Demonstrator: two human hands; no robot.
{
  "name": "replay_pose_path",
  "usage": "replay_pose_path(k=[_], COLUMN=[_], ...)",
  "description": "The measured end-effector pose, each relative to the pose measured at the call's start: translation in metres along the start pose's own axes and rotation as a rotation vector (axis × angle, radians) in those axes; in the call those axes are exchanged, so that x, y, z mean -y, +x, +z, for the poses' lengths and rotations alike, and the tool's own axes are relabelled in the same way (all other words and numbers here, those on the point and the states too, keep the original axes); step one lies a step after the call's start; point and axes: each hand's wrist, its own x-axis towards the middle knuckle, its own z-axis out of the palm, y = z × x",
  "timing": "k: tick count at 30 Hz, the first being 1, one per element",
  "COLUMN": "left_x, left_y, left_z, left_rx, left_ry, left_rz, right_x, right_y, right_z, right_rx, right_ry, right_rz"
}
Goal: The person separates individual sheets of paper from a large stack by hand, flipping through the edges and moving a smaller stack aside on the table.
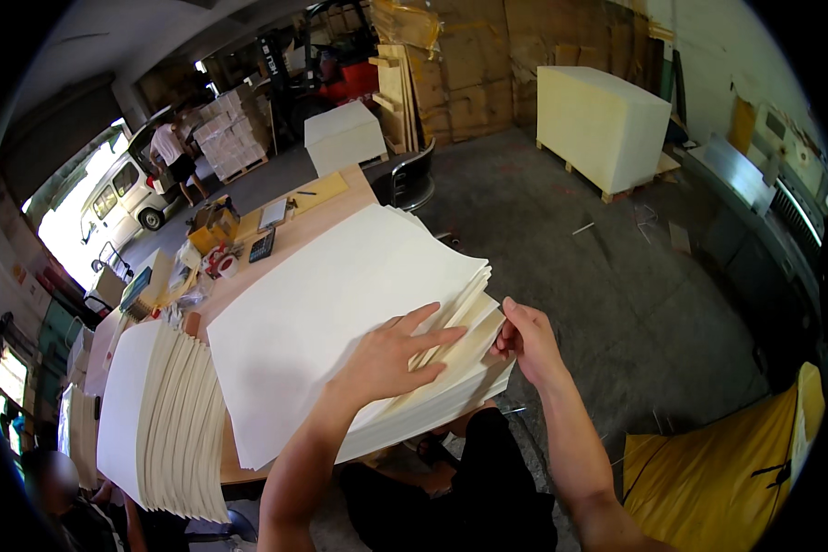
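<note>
A thick stack of large white paper sheets [331,285] lies across the table in front of me. My left hand [388,357] rests on it, fingers spread, near the right edge where the upper sheets bulge and separate. At the stack's right corner my right hand [531,344] is closed, thumb and fingers pinching the corner of some paper sheets [488,324]. How many sheets are in that pinch cannot be seen. To the left, a second stack of paper [170,419] is fanned into stepped layers.
On the wooden table [317,212] are a calculator [262,246], a tape roll [227,267] and a yellow box [213,225]. A chair [412,179] stands behind it. Pallets hold paper blocks [598,129]. Yellow fabric [718,460] is at right. One person [170,152] stands by a van [120,198]; another sits lower left.
</note>
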Motion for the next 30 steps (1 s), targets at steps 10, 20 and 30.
replay_pose_path(k=[10,20,30], left_x=[-0.006,-0.005,-0.018], left_y=[-0.005,-0.006,-0.006], left_z=[0.005,0.009,0.007], left_rx=[-0.070,-0.105,-0.131], left_ry=[-0.004,-0.016,-0.118], left_rz=[0.008,0.014,-0.088], right_x=[0.000,-0.001,-0.015], right_y=[0.010,0.010,0.010], right_z=[0.008,0.005,0.000], right_rx=[0.028,0.014,0.010], right_ry=[0.078,0.082,-0.318], right_rz=[0.076,0.083,-0.102])
